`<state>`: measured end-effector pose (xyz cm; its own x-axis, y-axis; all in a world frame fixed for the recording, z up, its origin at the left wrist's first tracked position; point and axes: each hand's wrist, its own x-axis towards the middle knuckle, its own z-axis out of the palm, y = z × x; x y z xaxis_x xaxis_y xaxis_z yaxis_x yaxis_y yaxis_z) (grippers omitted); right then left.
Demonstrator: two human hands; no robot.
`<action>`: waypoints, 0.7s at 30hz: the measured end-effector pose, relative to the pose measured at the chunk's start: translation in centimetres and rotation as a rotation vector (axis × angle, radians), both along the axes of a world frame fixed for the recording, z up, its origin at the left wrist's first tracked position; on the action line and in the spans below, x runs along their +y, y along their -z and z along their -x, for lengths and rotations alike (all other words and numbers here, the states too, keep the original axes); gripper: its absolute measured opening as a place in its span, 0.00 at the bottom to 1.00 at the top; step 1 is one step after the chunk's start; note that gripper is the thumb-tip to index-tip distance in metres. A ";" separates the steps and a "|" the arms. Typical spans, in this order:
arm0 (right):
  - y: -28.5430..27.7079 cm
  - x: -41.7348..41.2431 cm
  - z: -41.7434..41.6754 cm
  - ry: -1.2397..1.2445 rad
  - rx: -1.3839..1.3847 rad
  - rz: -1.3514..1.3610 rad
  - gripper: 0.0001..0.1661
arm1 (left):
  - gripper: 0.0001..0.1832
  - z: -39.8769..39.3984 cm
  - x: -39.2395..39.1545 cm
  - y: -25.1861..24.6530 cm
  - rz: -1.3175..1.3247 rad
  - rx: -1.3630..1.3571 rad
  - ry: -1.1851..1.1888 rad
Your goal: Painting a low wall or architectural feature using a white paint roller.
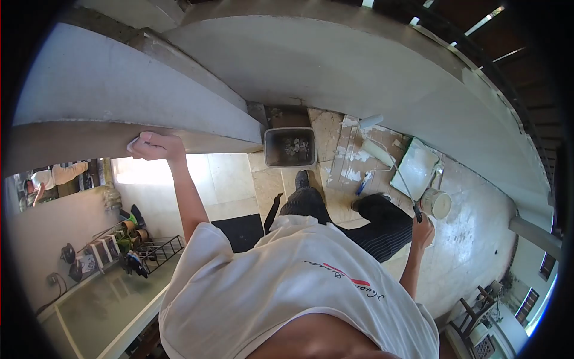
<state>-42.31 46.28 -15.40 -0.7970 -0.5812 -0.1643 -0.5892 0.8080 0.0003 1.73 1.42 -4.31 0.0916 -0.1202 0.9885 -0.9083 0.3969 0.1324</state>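
Observation:
My left hand [154,146] is closed in a fist against the brownish lower edge of the wall at left, with a small whitish piece showing at its side. At right, my right hand [423,231] grips the black handle of a paint roller [379,152]; its pale cover is over the paint-smeared cardboard [334,172]. Close to the roller lies a paint tray [415,168] with whitish paint. A paint bucket [437,204] is just beyond my right hand. Another pale roller [371,121] lies near the wall, and a blue-handled brush [364,183] rests on the cardboard's near part.
A grey plastic basin [290,168] holding rubble stands ahead of my feet, by the wall corner. A dark mat [240,232] lies at left. Beyond it are a black metal rack [161,255] and potted plants [128,231]. A wooden chair [471,314] stands at lower right.

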 end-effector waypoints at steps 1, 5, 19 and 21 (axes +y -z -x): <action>-1.0 1.0 -0.5 0.067 0.121 0.110 0.17 | 0.11 0.7 0.9 0.0 -0.088 0.046 0.010; -3.8 3.4 -0.5 0.320 0.056 -0.124 0.18 | 0.09 3.7 3.8 3.8 -0.154 0.299 0.257; 4.8 -8.2 -1.0 -0.154 -0.152 0.045 0.32 | 0.11 1.3 0.5 -8.0 0.067 -0.077 0.147; 6.2 -10.9 -1.2 -0.167 -0.145 0.037 0.32 | 0.11 0.3 -0.4 -8.1 0.102 -0.109 0.097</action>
<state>-41.06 35.37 -21.60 -0.6589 -0.7107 -0.2463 -0.7064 0.6972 -0.1219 1.38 1.03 3.81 -0.0242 -0.0221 0.9995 -0.8718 0.4897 -0.0103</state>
